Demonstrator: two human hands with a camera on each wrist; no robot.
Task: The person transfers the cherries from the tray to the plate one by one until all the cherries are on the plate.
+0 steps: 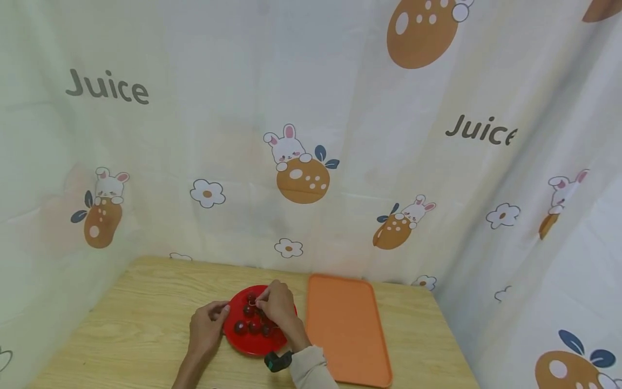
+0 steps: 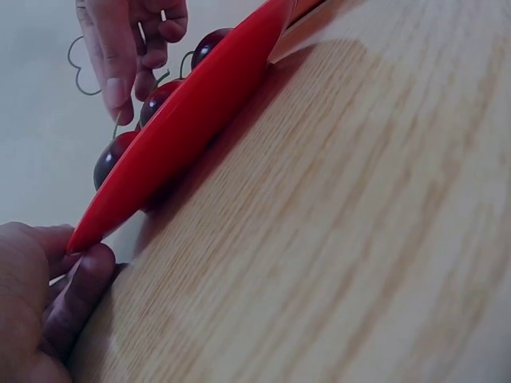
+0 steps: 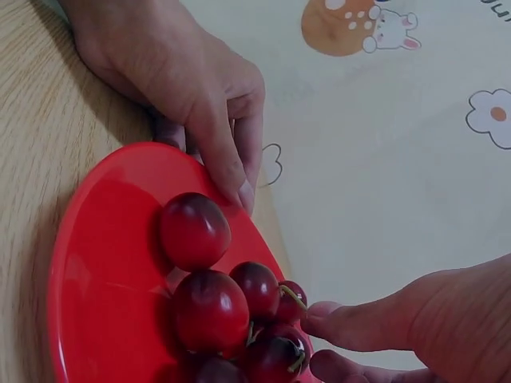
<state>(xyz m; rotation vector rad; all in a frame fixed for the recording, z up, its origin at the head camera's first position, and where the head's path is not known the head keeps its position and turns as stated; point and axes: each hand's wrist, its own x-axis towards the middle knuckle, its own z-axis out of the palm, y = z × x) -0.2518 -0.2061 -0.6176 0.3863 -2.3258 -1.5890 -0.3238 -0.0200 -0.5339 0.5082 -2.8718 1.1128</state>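
Note:
A round red plate (image 1: 243, 344) holds several dark red cherries (image 3: 211, 311), some with green stems. At its left edge, my left hand (image 1: 206, 327) pinches the rim, thumb above and fingers below, as the left wrist view shows. Over the plate's far side, my right hand (image 1: 279, 303) has thumb and forefinger at a thin cherry stem (image 3: 293, 297) and appears to pinch it. Which cherry that stem belongs to is hard to tell. The cherries there still lie among the others on the plate. Part of the plate's right side is hidden behind my right hand.
An orange rectangular tray (image 1: 345, 329) lies right of the plate, beside my right forearm. Everything stands on a light wood table (image 1: 146, 319). A printed curtain (image 1: 233, 135) hangs behind the table and along both sides. A dark strap device (image 1: 278, 362) sits on my right wrist.

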